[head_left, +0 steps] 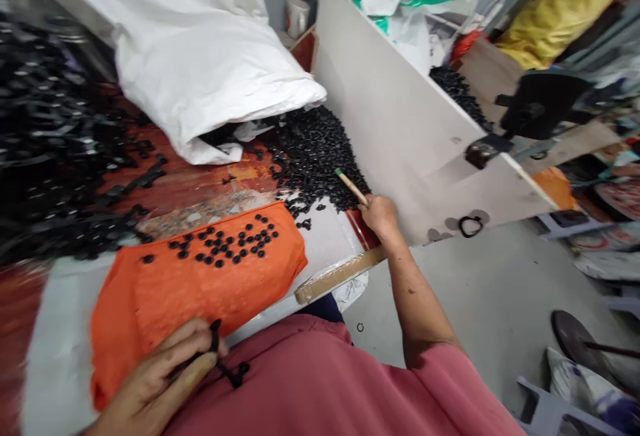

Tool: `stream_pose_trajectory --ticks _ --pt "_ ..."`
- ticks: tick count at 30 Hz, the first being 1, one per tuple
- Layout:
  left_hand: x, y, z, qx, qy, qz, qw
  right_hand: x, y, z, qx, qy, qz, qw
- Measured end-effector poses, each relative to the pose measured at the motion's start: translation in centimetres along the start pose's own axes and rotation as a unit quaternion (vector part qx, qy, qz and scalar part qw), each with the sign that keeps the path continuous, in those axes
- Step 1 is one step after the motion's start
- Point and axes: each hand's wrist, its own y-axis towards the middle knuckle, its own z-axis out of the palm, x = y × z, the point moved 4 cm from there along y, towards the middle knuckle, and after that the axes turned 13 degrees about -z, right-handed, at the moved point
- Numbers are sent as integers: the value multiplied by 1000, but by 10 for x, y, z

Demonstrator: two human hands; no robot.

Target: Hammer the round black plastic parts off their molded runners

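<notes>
In the head view, black parts [235,376] are gripped between the thumb and fingers of the left hand [160,373], near the orange cloth [165,289], on which small black discs [220,249] are scattered. A green-tipped stick [353,188] is held in the closed right hand [381,217], beside the small pile [320,149] and the upright board [400,123]. On the surface [185,176], a large black heap [50,129] is seen at the left; the small pile is partly covered by a white sack [210,56].

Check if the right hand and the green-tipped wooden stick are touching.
Touching. Head view shows the right hand closed around the near end of the green-tipped wooden stick.
</notes>
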Motion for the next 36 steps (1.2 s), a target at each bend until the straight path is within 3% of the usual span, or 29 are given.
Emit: stream_pose_trajectory --ticks 2,4,9,12,16,20,23,30,36 --pt "-34 -4 -1 40 -1 3 999 12 2 1 -8 9 -16 1000" --pt "-53 -3 -5 47 -5 -11 999 25 1 0 -22 24 -34 999" --pt "-41 4 -36 -49 -70 -77 993 45 -12 -12 -100 41 -46 993" --pt "-38 12 -60 -86 -48 -75 992 56 -35 -17 -142 93 -88 982" --pt "-49 32 -79 -62 33 -34 997 88 -78 -8 -29 232 -196 952" --pt "-49 51 -87 -90 110 -13 990 134 -125 6 163 357 -316 864" --pt "-41 60 -85 -108 175 -15 979 155 -142 17 238 366 -345 831" --pt "-33 69 -72 -103 271 -69 954 158 -138 38 261 383 -326 824" --pt "-38 77 -67 -102 315 -94 939 158 -137 38 268 393 -326 817"
